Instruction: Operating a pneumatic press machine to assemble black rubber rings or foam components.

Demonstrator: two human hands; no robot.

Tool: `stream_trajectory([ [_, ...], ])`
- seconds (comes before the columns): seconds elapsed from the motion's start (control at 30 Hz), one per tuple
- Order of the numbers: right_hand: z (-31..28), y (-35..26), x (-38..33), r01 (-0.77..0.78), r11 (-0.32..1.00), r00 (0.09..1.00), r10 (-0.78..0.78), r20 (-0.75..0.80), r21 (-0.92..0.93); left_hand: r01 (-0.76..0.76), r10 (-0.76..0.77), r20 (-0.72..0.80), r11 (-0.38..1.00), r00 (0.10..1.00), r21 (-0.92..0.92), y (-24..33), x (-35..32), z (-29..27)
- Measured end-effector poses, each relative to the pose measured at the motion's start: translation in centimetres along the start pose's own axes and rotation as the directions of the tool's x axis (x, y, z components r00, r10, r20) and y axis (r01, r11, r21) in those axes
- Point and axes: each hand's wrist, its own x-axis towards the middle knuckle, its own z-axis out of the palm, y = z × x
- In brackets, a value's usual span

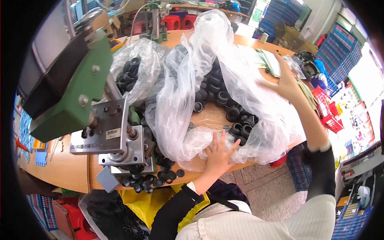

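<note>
A large clear plastic bag (170, 116) lies opened on the wooden table, with black ring-shaped parts (222, 98) heaped inside it. My left hand (220, 153) rests on the bag's near edge, fingers spread and holding nothing. Raised over the right side of the bag is my right hand (285, 82), slightly blurred, its fingers apart and nothing seen in them. Left of the bag stands a green and silver hand press (116, 128). Small black caps (154, 180) are scattered at its base, along the table's front edge.
Another plastic bag of black parts (130, 74) sits behind the press. Pale green paper sheets (269, 62) lie at the table's far right. A second press (156, 24) stands at the back. Below the table edge are a yellow bag (144, 202) and, right, red baskets (329, 110).
</note>
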Motion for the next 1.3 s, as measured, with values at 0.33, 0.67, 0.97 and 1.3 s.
stream_trajectory([
  [0.33,5.6,17.3,-15.3,-0.849,0.288,0.472,0.791,0.39,0.443,-0.041,0.041,-0.004,0.999,0.999,-0.014,1.2,-0.1,0.8],
  [0.67,2.6,10.7,-8.7,-0.586,0.807,0.739,0.568,-0.363,0.071,-0.038,0.035,-0.04,0.997,0.999,-0.069,0.7,0.1,0.9],
  [0.97,8.1,13.6,-5.6,-0.805,0.558,0.582,0.808,-0.087,-0.203,-0.054,0.053,-0.052,0.998,0.997,-0.032,1.1,0.4,1.0],
  [1.3,8.2,12.9,2.5,-0.744,0.308,0.551,0.784,0.285,0.593,-0.124,0.116,-0.104,0.989,0.988,-0.076,1.3,0.0,1.7],
])
